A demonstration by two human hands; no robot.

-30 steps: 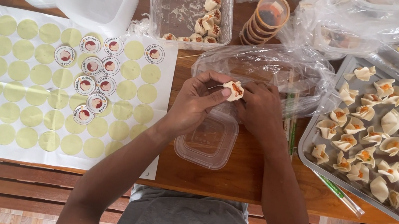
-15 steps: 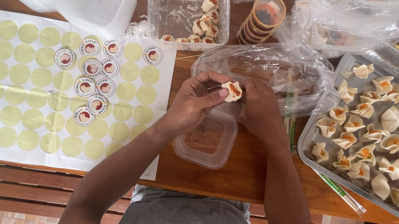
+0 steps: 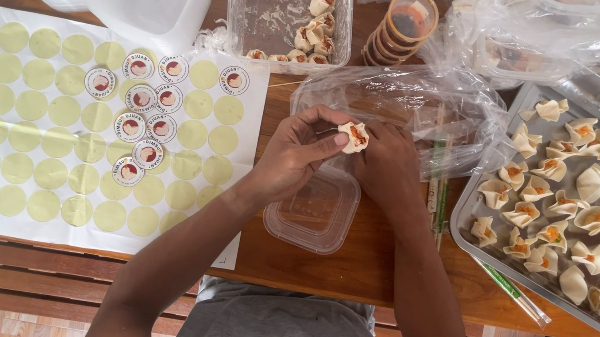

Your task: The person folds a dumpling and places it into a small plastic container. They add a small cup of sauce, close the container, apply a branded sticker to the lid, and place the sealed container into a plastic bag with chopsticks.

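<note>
Broadly, the brown wooden bench [image 3: 316, 265] keeps everything in reach: one white sheet of round stickers [image 3: 15, 121], one metal tray of folded dumplings [image 3: 474, 222], two clear plastic tubs. Left hand [image 3: 294, 155] and right hand [image 3: 389, 167] pinch one small orange-filled dumpling [image 3: 355, 136] between them, each grip narrow around it.

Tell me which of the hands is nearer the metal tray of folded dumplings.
Right. The right hand sits beside the metal tray; the left hand is farther off, across the dumpling both pinch.
</note>
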